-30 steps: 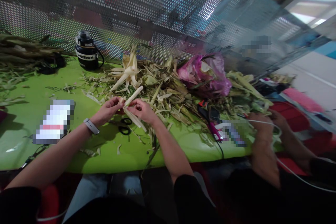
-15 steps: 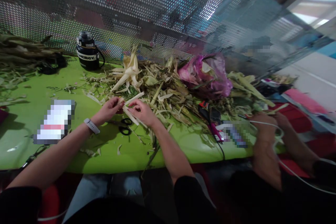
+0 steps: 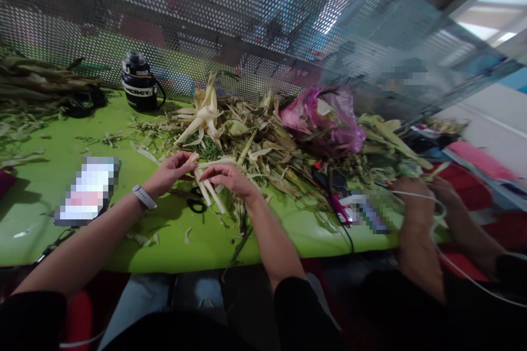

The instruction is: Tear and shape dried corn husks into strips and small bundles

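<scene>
Husk strips (image 3: 217,199) in left hand (image 3: 174,171); pink bag (image 3: 345,130), contents unclear.

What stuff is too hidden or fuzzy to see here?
All in the head view:
- Phone: its screen is blurred into blocks, so no words show.
- Scissors: the pale strips partly cover the handles.
- Left hand: its own fingers hide the ends of the strips.
- Pink bag: crumpled plastic hides most of its inside.
- Husk heap: the left edge cuts it off.
</scene>
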Demonstrator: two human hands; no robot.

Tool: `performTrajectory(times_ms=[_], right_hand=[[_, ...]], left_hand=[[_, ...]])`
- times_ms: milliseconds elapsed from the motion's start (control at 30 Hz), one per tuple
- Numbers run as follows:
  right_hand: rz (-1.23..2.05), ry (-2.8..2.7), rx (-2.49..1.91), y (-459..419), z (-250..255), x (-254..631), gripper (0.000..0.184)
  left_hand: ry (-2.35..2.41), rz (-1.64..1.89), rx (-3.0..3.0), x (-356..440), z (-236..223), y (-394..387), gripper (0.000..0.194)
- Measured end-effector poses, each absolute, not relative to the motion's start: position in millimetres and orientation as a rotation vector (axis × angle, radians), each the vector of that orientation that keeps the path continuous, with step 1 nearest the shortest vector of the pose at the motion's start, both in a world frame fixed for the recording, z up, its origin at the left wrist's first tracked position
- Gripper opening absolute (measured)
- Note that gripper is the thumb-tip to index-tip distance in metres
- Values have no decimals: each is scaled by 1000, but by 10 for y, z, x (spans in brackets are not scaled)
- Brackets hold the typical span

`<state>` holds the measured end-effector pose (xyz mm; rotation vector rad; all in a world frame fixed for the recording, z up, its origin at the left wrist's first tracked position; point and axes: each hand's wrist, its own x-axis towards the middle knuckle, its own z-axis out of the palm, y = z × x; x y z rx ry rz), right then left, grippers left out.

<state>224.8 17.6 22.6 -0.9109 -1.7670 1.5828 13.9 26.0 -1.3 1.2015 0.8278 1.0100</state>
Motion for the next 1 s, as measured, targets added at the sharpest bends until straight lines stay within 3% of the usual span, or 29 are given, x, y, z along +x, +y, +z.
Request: performTrajectory(times_ms=[167, 333, 467, 667, 867, 1000], right_hand=[[1573, -1662, -691, 161, 161, 2240, 42], [1160, -1769, -778, 183, 118, 2189, 20], [906, -1958, -722, 177, 134, 2168, 17], [957, -2001, -781, 113, 176, 2131, 24], [1251, -1686, -1028, 142, 123, 2093, 39], [1096, -1765, -1079, 162, 133, 2098, 36]], left_hand=[[826, 962, 1185, 132, -22, 275, 37], [828, 948, 1219, 130, -37, 268, 38], [820, 947, 1189, 142, -42, 265, 39], [858, 972, 1187, 153, -20, 249, 40], [890, 954, 1176, 170, 7, 217, 40], [898, 960, 1124, 178, -6, 226, 43]])
